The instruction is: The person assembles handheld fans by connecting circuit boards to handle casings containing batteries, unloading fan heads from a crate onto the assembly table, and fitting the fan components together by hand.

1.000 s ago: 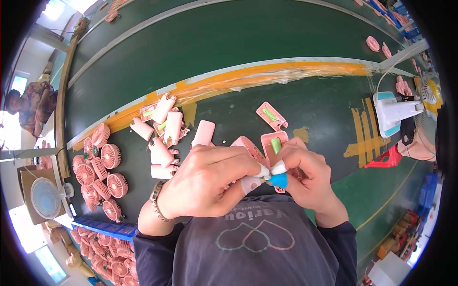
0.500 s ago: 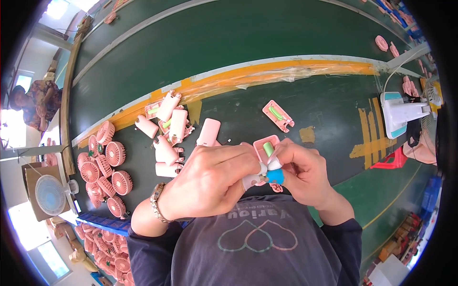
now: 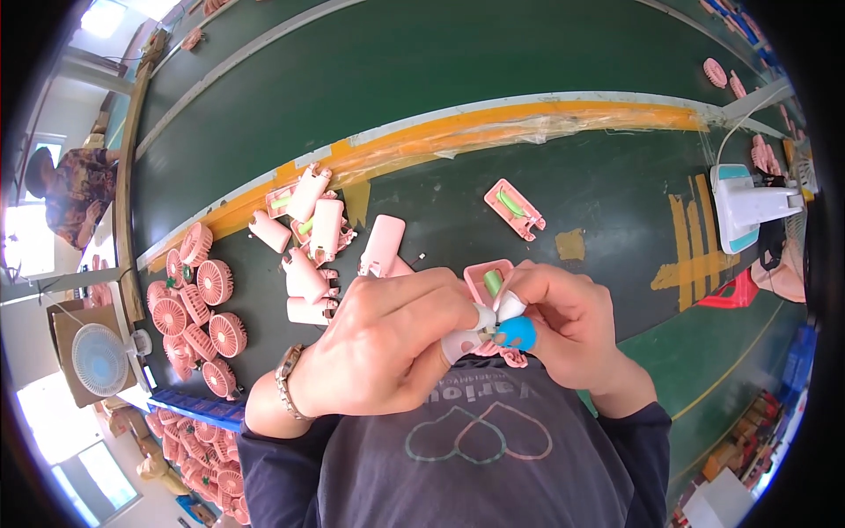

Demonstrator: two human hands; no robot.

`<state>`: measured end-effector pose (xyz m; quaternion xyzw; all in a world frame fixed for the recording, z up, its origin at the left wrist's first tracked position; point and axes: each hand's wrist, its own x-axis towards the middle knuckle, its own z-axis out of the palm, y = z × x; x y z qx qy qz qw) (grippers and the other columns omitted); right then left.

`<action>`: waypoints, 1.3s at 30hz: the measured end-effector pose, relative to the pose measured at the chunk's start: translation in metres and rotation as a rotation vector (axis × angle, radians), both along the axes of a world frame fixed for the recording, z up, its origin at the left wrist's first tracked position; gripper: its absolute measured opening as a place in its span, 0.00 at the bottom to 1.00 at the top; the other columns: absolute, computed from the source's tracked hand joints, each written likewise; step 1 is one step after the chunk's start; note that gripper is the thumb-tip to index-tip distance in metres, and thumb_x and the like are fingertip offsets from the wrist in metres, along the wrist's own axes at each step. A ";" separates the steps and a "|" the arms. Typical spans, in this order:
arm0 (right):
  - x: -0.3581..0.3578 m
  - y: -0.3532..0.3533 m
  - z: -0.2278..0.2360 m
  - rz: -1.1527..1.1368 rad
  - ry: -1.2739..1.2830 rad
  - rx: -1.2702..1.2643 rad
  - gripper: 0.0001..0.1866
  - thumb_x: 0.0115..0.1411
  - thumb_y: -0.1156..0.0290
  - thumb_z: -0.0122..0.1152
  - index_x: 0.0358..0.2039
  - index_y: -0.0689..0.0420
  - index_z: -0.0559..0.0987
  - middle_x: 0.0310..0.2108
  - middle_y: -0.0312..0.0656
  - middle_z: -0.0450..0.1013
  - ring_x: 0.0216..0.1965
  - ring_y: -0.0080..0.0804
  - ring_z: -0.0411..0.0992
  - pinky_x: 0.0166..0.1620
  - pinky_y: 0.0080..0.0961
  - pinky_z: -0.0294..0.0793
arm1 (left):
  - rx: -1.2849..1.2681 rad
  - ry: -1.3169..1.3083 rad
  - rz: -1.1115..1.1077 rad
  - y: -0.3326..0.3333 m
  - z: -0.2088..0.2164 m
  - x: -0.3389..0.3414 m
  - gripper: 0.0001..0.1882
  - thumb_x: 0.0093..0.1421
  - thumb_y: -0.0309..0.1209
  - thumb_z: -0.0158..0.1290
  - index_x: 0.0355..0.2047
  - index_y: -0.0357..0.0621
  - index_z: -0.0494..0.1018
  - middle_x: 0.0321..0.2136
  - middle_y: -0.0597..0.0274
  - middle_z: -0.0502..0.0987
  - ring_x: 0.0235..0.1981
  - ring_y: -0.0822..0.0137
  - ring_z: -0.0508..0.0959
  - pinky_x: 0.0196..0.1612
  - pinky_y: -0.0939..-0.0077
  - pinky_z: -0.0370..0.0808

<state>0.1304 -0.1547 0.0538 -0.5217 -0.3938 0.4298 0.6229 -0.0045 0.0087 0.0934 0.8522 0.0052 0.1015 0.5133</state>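
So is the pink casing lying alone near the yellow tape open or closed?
Open: the pink casing lies face up on the green table, its green part showing inside.

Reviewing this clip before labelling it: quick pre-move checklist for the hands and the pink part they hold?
1. Left hand on pink part: ok.
2. Right hand on same part: ok.
3. Fingertips covered, white and blue cot: ok.
4. Green cell seated in part: cannot tell, half hidden.
5. Spare shell lies apart on table: ok.
6. Fan grilles piled at left, away from hands: ok.
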 end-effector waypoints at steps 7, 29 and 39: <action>0.015 0.013 -0.012 0.064 0.370 -0.183 0.04 0.59 0.79 0.57 0.35 0.64 0.72 0.24 0.35 0.71 0.21 0.13 0.66 0.23 0.13 0.66 | 0.123 -0.013 0.010 0.013 -0.022 0.018 0.07 0.49 0.17 0.54 0.30 0.37 0.70 0.25 0.54 0.73 0.25 0.57 0.75 0.26 0.69 0.71; 0.047 0.003 -0.125 -0.254 -0.508 -0.364 0.07 0.55 0.86 0.51 0.35 0.68 0.75 0.28 0.37 0.68 0.28 0.21 0.63 0.31 0.17 0.61 | 0.905 0.179 0.744 0.090 -0.107 -0.051 0.09 0.48 0.27 0.55 0.32 0.48 0.77 0.27 0.62 0.78 0.30 0.63 0.79 0.34 0.67 0.75; 0.014 0.022 -0.118 -0.156 -0.260 -0.108 0.11 0.58 0.80 0.53 0.40 0.60 0.79 0.37 0.38 0.75 0.38 0.27 0.74 0.42 0.25 0.73 | 1.173 1.320 0.934 0.217 -0.178 -0.238 0.26 0.61 0.53 0.46 0.43 0.42 0.69 0.29 0.55 0.76 0.27 0.65 0.78 0.26 0.63 0.74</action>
